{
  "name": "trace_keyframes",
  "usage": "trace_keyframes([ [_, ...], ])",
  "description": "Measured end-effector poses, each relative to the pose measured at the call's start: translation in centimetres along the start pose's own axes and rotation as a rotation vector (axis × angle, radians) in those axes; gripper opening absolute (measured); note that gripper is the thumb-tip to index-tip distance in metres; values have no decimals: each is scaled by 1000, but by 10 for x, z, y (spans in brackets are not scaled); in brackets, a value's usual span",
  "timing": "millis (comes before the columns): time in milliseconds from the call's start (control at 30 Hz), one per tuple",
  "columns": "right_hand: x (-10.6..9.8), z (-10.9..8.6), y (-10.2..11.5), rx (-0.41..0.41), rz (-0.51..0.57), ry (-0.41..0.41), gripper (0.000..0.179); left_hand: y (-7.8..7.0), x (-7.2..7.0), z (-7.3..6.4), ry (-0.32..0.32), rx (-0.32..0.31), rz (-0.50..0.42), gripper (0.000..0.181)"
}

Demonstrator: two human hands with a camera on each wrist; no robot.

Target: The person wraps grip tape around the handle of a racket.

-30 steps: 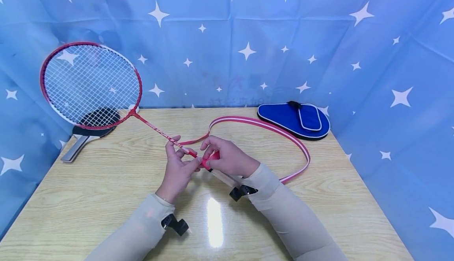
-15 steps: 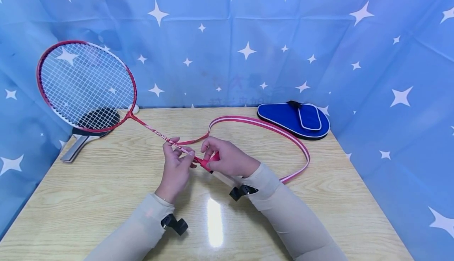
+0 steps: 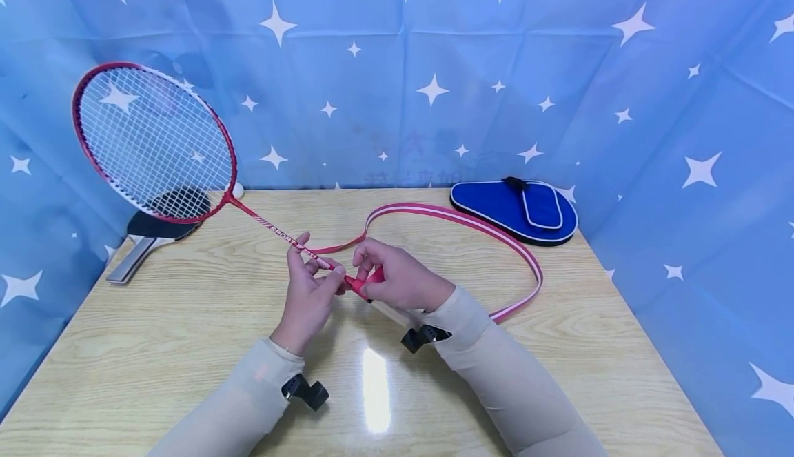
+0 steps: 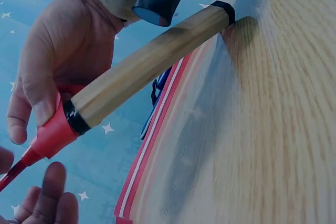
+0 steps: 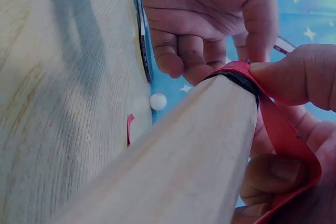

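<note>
A red and white badminton racket (image 3: pixel 263 222) slants up to the left above the table. My left hand (image 3: pixel 307 305) holds its shaft between thumb and fingers, just ahead of the red cone. My right hand (image 3: pixel 406 274) pinches a red tape at the cone. In the right wrist view the tape (image 5: pixel 286 140) lies over the top of the bare wooden handle (image 5: pixel 184 145) and runs down through my right fingers. Black bands mark both ends of the handle (image 4: pixel 152 66) in the left wrist view. The long striped tape strip (image 3: pixel 459 214) loops across the table to the right.
A black table tennis paddle (image 3: pixel 131 260) lies at the back left, partly behind the racket strings. Beside it sits a white ball (image 3: pixel 238 190). A blue paddle case (image 3: pixel 496 202) lies at the back right. Starred blue cloth (image 3: pixel 372 85) hangs behind the table.
The racket has rolled, and its head looks narrower and has shifted slightly. My left thumb has moved from the cone back onto the shaft. My right hand has barely moved.
</note>
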State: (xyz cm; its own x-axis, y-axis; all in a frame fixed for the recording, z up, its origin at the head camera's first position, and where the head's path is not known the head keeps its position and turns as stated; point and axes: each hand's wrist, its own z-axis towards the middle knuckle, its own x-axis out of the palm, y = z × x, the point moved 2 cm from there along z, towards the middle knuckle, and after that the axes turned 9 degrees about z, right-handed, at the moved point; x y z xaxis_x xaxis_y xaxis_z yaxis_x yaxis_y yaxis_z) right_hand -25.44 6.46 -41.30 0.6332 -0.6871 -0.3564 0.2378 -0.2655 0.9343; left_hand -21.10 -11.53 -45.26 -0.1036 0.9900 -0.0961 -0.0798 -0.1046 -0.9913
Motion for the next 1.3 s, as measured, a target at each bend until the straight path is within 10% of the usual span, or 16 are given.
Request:
trace_keyframes([
  [233,0,0,-1,1,3,-1,34,1,2,-1,18,-63,34,102],
  [1300,0,2,-6,-7,40,47,37,3,-1,1,15,-52,11,81],
])
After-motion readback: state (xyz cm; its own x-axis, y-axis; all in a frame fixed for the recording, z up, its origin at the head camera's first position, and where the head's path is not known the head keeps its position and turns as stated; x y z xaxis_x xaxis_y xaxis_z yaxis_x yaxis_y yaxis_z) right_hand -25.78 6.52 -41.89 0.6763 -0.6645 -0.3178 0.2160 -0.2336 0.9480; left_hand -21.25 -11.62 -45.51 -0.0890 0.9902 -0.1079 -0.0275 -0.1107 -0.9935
